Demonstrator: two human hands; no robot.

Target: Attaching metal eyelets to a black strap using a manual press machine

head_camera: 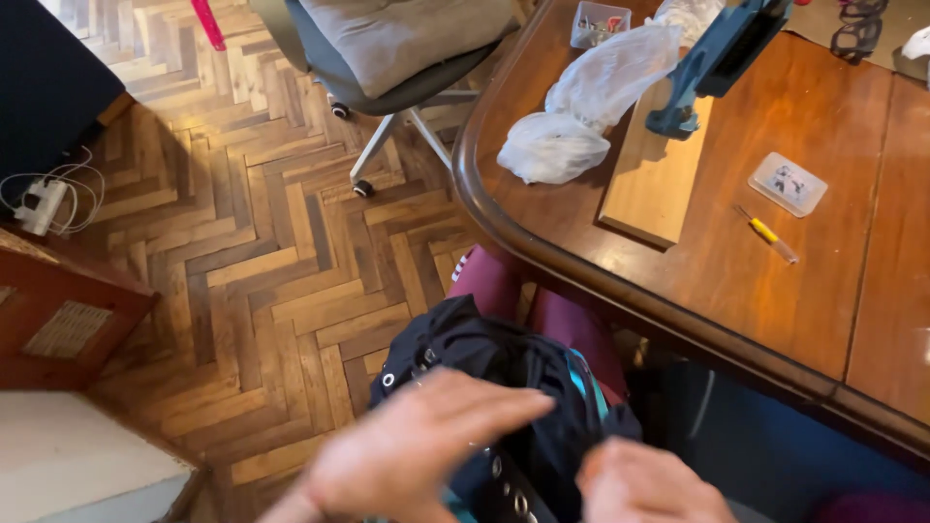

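A dark navy garment (504,363) with metal eyelets and a teal lining lies bunched on my lap, over magenta trousers (542,300). My left hand (412,450) rests flat on it, fingers stretched out to the right and blurred by motion. My right hand (644,484) sits at the bottom edge with fingers curled against the garment's right side; whether it grips the cloth is unclear.
A wooden table (775,252) on the right holds a wooden board (654,174), a blue tool (717,58), white plastic bags (581,107), a yellow-handled tool (765,232) and small clear packets. An office chair (397,58) stands on herringbone parquet. A power strip (39,203) lies at left.
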